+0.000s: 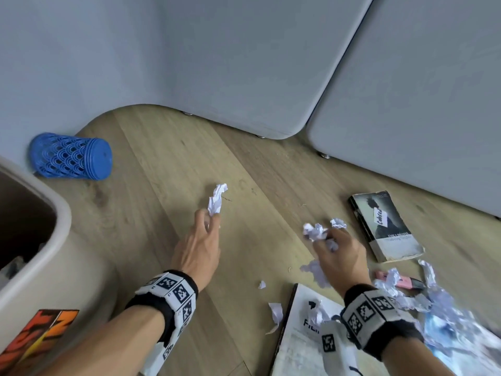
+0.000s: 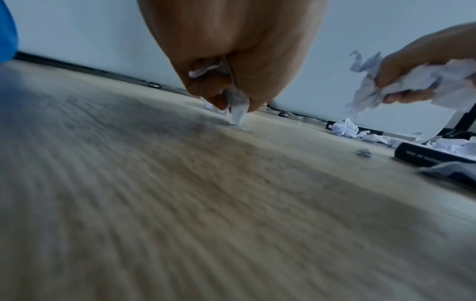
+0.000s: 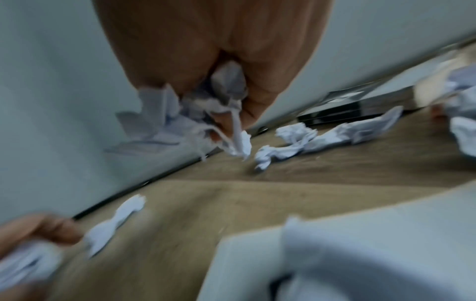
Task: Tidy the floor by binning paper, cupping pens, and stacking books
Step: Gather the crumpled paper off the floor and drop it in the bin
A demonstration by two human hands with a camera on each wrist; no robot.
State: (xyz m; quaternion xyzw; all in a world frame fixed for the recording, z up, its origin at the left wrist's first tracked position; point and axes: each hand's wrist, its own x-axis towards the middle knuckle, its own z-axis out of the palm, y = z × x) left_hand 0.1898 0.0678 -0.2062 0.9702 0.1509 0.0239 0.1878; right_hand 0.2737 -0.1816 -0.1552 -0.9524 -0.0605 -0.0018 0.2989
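Observation:
My left hand [image 1: 208, 221] pinches a strip of crumpled white paper [image 1: 217, 198] just above the wooden floor; the left wrist view shows the paper [image 2: 238, 111] pressed between the fingertips. My right hand [image 1: 329, 240] grips a bunch of crumpled paper scraps [image 1: 315, 231], seen up close as scraps [image 3: 206, 114] in the right wrist view. More scraps [image 1: 276, 312] lie loose on the floor. A dark paperback book [image 1: 385, 226] lies to the right. A white book [image 1: 301, 337] lies under my right wrist. The blue mesh pen cup [image 1: 71, 157] lies on its side at far left.
A beige bin [image 1: 58, 221] stands at the left edge, beside my left forearm. A pink highlighter [image 1: 404, 282] lies among a heap of torn paper [image 1: 439, 302] at right. Grey furniture panels [image 1: 244, 63] on small feet close off the far side of the floor.

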